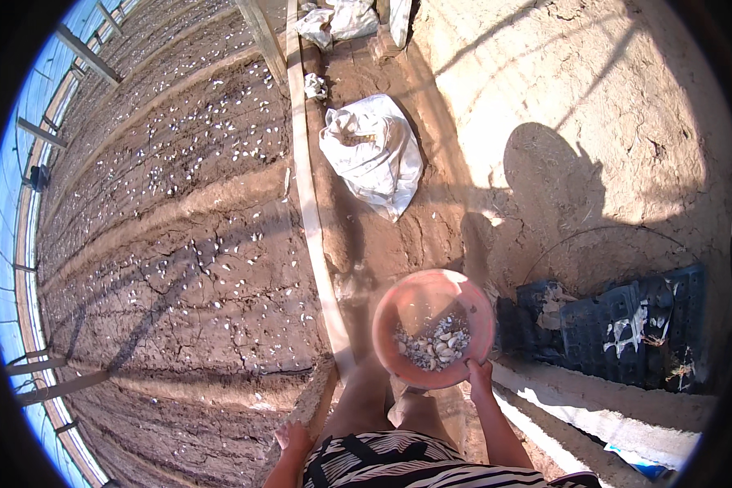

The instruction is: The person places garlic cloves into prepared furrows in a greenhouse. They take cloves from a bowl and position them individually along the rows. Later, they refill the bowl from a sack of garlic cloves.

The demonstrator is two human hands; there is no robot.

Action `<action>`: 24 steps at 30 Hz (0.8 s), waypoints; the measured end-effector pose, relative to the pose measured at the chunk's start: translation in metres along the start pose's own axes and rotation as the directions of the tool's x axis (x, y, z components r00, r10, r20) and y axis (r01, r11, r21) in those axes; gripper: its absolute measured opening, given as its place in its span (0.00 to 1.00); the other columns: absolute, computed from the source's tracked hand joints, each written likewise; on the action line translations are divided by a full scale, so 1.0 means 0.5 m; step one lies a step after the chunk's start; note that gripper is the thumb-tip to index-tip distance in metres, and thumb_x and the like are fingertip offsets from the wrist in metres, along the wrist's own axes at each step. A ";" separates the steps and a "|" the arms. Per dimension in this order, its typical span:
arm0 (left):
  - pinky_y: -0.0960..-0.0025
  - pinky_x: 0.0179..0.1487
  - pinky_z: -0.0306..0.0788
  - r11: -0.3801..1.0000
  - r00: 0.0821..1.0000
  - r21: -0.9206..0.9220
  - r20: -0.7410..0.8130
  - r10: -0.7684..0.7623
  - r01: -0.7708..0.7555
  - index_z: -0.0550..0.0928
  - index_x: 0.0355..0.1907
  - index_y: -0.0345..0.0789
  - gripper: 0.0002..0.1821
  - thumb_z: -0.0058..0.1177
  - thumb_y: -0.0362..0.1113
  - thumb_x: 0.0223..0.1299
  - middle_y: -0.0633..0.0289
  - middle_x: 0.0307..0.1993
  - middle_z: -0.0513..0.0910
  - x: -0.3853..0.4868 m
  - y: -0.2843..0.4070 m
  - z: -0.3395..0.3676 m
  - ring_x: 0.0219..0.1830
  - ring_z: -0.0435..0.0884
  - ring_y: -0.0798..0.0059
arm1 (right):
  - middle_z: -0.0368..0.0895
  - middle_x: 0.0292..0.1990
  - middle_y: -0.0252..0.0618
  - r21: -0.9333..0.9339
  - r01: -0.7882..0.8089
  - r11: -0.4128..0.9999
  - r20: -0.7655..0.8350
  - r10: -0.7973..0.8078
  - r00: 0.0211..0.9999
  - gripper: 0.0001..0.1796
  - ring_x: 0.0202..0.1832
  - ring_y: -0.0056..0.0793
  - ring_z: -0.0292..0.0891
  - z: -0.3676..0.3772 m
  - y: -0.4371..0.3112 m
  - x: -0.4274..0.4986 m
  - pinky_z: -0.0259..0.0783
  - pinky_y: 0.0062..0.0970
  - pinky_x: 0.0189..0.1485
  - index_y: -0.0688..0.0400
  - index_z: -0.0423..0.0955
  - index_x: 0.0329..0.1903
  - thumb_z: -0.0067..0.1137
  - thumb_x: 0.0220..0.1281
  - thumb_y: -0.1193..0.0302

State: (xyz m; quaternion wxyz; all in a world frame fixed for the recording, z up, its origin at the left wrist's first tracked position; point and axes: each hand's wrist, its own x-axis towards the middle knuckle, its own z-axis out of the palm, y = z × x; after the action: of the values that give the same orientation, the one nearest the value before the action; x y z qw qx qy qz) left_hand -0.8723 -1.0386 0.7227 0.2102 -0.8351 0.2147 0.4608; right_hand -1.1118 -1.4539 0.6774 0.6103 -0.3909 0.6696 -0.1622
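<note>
My right hand (pixel 479 377) grips the lower right rim of a round, reddish plastic basin (pixel 390 329) in front of my legs. In the bottom of the basin lie garlic cloves (pixel 442 348) mixed with pale bits of husk. At the lower left, my left hand (pixel 291 436) is low beside a rough earthen or concrete beam (pixel 317 393); whether it rests on it or grips it I cannot tell. Left of me stretches a soil bed (pixel 219 317) dotted with many pale cloves. Ahead on the path stands an opened white woven sack (pixel 381 165), with something yellowish inside.
A long pale board (pixel 308 201) edges the bed. Black seedling trays (pixel 604 329) lie to the right, above concrete beams (pixel 622 409). More white sacks (pixel 344 21) sit at the far end. Wooden posts (pixel 88 55) and plastic sheeting (pixel 6 244) line the left side.
</note>
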 end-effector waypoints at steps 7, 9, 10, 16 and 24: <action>0.50 0.59 0.62 0.994 0.981 0.087 -0.177 0.076 -0.061 0.78 0.47 0.36 0.16 0.54 0.39 0.56 0.52 0.50 0.76 -0.004 -0.031 0.063 0.55 0.72 0.55 | 0.79 0.40 0.41 0.243 -0.101 0.965 -0.165 0.144 0.976 0.10 0.40 0.33 0.81 -0.007 -0.021 0.059 0.82 0.36 0.38 0.59 0.71 0.44 0.54 0.60 0.73; 0.53 0.59 0.63 0.996 0.984 0.060 -0.164 0.068 -0.059 0.78 0.47 0.35 0.15 0.53 0.37 0.56 0.53 0.50 0.76 -0.012 -0.025 0.050 0.55 0.72 0.56 | 0.79 0.42 0.42 0.305 -0.094 0.948 -0.112 0.134 0.985 0.10 0.42 0.38 0.80 0.008 -0.029 0.080 0.81 0.44 0.42 0.59 0.71 0.45 0.52 0.64 0.70; 0.53 0.59 0.63 0.997 0.983 0.053 -0.172 0.064 -0.056 0.78 0.47 0.35 0.16 0.53 0.37 0.56 0.53 0.49 0.76 -0.014 -0.024 0.050 0.55 0.72 0.56 | 0.79 0.43 0.43 0.314 -0.114 0.943 -0.096 0.151 0.984 0.10 0.43 0.39 0.80 0.015 -0.036 0.089 0.80 0.46 0.43 0.59 0.71 0.46 0.51 0.64 0.68; 0.52 0.60 0.63 0.993 0.964 0.033 -0.239 0.119 -0.114 0.76 0.52 0.33 0.20 0.54 0.38 0.57 0.50 0.53 0.75 -0.007 -0.020 0.061 0.57 0.71 0.53 | 0.78 0.43 0.45 0.374 -0.192 0.907 -0.024 0.216 0.976 0.15 0.45 0.44 0.79 0.038 -0.097 0.162 0.78 0.52 0.47 0.61 0.70 0.49 0.50 0.64 0.66; 0.56 0.60 0.68 0.736 0.980 -0.662 -0.011 -0.198 0.141 0.77 0.56 0.30 0.24 0.59 0.40 0.58 0.44 0.52 0.78 0.097 -0.032 0.115 0.55 0.75 0.55 | 0.77 0.43 0.41 0.198 -0.190 0.962 -0.111 0.215 0.970 0.14 0.39 0.40 0.80 0.109 -0.181 0.356 0.79 0.49 0.40 0.57 0.69 0.49 0.50 0.62 0.67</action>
State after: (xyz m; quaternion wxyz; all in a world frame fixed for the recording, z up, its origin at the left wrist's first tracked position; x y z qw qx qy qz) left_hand -0.8789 -1.0018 0.6555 -0.0649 -0.8893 -0.0298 0.4516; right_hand -1.0221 -1.6261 0.6062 0.6119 -0.2501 0.7269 -0.1859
